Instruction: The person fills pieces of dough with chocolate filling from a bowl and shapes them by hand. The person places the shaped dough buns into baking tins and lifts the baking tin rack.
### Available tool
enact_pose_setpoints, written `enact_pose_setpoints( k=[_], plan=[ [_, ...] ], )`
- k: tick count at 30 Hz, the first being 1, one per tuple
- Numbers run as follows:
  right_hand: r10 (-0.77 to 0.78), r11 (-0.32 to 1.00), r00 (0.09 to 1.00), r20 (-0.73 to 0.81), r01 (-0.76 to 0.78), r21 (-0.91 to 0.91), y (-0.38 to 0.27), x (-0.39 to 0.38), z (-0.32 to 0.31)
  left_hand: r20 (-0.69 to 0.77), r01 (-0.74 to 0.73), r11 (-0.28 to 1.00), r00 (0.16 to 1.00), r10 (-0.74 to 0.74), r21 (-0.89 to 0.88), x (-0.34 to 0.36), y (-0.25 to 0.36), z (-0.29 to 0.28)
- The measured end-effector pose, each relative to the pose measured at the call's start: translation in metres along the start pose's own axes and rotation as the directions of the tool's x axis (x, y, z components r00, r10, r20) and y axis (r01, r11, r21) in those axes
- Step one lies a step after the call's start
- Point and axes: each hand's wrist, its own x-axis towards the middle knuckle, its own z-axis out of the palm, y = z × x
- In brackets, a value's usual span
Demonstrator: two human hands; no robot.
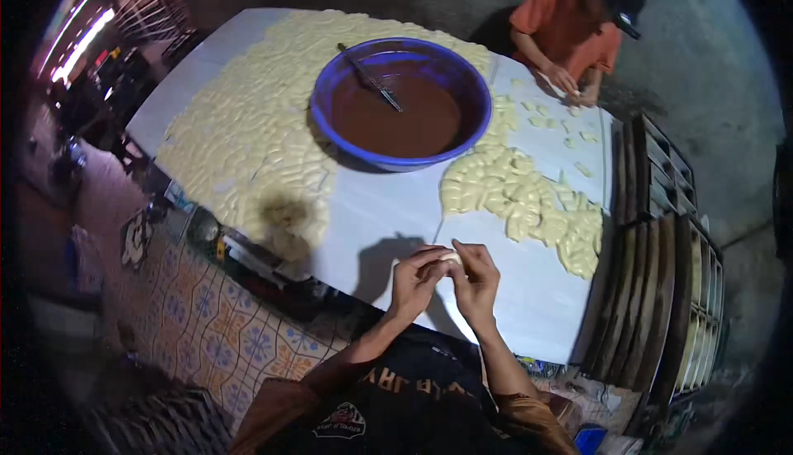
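Note:
My left hand (415, 283) and my right hand (474, 280) meet above the near edge of a white-topped table (368, 224). Between their fingertips they pinch a small pale lump of what looks like dough (450, 258); the fingers cover part of it. Both sets of fingers are curled closed around the lump. Beyond my hands, to the right, lies a cluster of soft, pale yellow dough-like pieces (516, 191). A much larger spread of similar pieces (248, 116) covers the table's left and far side.
Mid-table stands a blue basin (399, 160) of brown mixture, with a long thin utensil (370, 78) leaning in it. Across the table at the right, a person in orange (570, 30) handles a small piece. Wooden frames (652, 282) stand along the right edge.

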Motion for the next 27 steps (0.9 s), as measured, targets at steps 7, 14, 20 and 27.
enact_pose_setpoints(
  k=[7, 14, 20, 27],
  plan=[
    [0.205, 0.968, 0.967, 0.154, -0.223, 0.112, 0.000, -0.007, 0.025, -0.218, -0.067, 0.994, 0.972, 0.085, 0.090, -0.013, 0.006, -0.030],
    [0.128, 0.992, 0.980, 0.150, -0.129, -0.003, 0.009, 0.030, 0.021, -0.210, 0.047, 0.973, 0.978, 0.002, 0.225, 0.005, -0.011, -0.030],
    [-0.084, 0.995, 0.924, 0.372, 0.057, 0.081, 0.042, 0.057, 0.008, 0.225, 0.445, 0.348, 0.824, -0.520, -0.825, 0.041, -0.028, -0.009],
    [0.232, 0.864, 0.918, 0.323, -0.347, 0.365, 0.078, 0.094, -0.024, 0.645, 0.555, 0.472, 0.763, 0.039, -0.685, 0.202, -0.017, -0.028]
  ],
)
